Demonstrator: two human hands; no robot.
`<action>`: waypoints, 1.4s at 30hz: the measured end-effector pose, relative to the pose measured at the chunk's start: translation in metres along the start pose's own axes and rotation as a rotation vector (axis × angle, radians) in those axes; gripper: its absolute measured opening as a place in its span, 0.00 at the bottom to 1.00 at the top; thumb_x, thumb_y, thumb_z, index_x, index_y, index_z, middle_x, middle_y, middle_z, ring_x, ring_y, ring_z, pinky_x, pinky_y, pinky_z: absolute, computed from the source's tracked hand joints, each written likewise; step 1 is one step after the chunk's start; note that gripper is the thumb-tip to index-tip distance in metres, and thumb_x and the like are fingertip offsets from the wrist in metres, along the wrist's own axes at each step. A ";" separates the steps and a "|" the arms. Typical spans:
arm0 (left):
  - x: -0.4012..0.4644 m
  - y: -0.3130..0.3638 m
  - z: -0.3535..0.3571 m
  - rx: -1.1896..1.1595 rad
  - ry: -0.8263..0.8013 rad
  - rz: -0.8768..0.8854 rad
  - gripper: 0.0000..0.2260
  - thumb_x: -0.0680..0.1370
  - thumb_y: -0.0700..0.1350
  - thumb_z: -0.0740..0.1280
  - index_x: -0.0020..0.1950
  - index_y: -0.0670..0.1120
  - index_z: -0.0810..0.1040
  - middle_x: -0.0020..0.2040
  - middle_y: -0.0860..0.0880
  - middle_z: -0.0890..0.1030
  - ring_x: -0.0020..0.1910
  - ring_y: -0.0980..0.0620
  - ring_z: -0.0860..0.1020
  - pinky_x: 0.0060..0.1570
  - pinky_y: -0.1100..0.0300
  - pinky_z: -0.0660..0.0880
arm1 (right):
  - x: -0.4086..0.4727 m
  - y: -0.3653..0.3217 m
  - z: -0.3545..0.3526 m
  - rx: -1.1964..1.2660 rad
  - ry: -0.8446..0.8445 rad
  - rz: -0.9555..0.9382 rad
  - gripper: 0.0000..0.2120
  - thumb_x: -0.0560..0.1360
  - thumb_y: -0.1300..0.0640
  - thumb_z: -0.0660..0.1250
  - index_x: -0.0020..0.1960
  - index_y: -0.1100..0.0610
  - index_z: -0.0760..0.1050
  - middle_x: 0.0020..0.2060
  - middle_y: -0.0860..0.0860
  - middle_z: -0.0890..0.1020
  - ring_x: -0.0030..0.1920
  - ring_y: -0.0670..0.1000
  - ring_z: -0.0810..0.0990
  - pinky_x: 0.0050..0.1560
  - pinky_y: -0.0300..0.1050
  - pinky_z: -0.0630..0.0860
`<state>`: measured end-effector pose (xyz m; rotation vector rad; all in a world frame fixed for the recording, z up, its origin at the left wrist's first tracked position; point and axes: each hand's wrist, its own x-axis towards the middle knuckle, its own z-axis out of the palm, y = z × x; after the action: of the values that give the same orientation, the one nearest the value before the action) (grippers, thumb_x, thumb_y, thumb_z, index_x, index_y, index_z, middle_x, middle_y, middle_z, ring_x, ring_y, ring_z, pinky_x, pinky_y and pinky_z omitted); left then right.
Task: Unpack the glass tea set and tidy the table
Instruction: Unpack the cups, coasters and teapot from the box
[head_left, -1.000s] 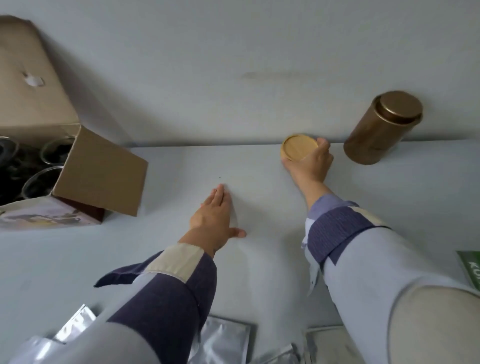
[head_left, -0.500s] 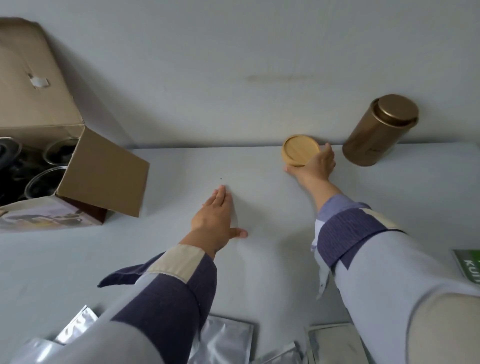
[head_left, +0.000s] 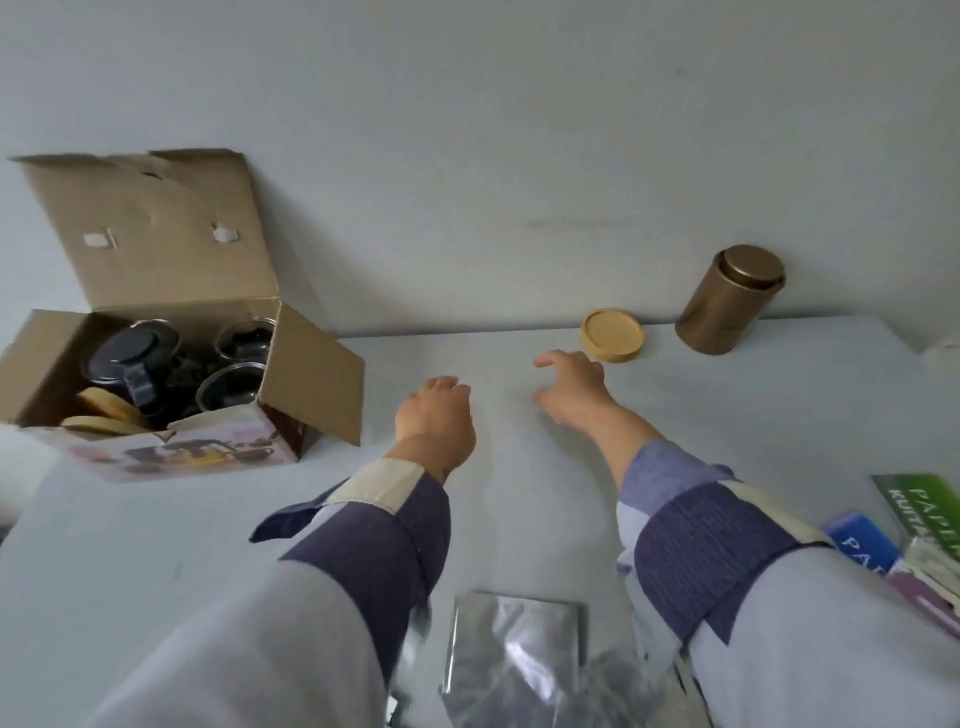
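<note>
Both my hands are empty: my right hand (head_left: 574, 387) has its fingers spread beside the wooden coaster (head_left: 612, 334), and my left hand (head_left: 435, 415) is loosely curled. The green packet (head_left: 922, 506) reads "PAPE", the rest cut off.

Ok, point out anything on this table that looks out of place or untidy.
Crumpled silver foil bags lie loose at the table's near edge, and packets are heaped at the right. The cardboard box sits open, glassware and wooden coasters still inside. One wooden coaster lies alone beside the gold tin. Nothing looks spilled or broken.

Single head cam, wide-angle, looks forward-down over table (head_left: 519, 519) toward wall (head_left: 467, 130); arms close in foreground, no second view.
</note>
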<state>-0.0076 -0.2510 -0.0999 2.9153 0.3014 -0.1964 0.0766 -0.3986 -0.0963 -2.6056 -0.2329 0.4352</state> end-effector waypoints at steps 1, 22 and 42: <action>-0.004 -0.011 -0.011 -0.012 0.056 -0.004 0.20 0.80 0.43 0.58 0.73 0.48 0.66 0.75 0.49 0.63 0.74 0.49 0.60 0.69 0.53 0.61 | -0.005 -0.016 0.001 0.004 -0.001 -0.031 0.22 0.75 0.57 0.64 0.69 0.52 0.68 0.68 0.56 0.67 0.69 0.59 0.63 0.66 0.48 0.66; -0.122 -0.329 -0.091 -0.333 0.247 -0.516 0.14 0.81 0.42 0.52 0.64 0.46 0.71 0.56 0.43 0.77 0.50 0.44 0.76 0.47 0.52 0.74 | -0.104 -0.336 0.151 0.025 -0.134 -0.600 0.12 0.76 0.61 0.65 0.58 0.55 0.79 0.55 0.53 0.82 0.55 0.54 0.79 0.58 0.51 0.77; -0.122 -0.338 -0.077 -0.495 0.281 -0.451 0.16 0.84 0.47 0.49 0.70 0.48 0.66 0.54 0.45 0.79 0.50 0.47 0.78 0.50 0.53 0.78 | -0.081 -0.382 0.163 -0.372 -0.259 -0.525 0.19 0.69 0.60 0.72 0.58 0.57 0.73 0.50 0.54 0.80 0.48 0.55 0.80 0.51 0.52 0.80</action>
<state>-0.1906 0.0669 -0.0698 2.3421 0.9091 0.2009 -0.0880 -0.0157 -0.0234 -2.6806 -1.1486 0.5751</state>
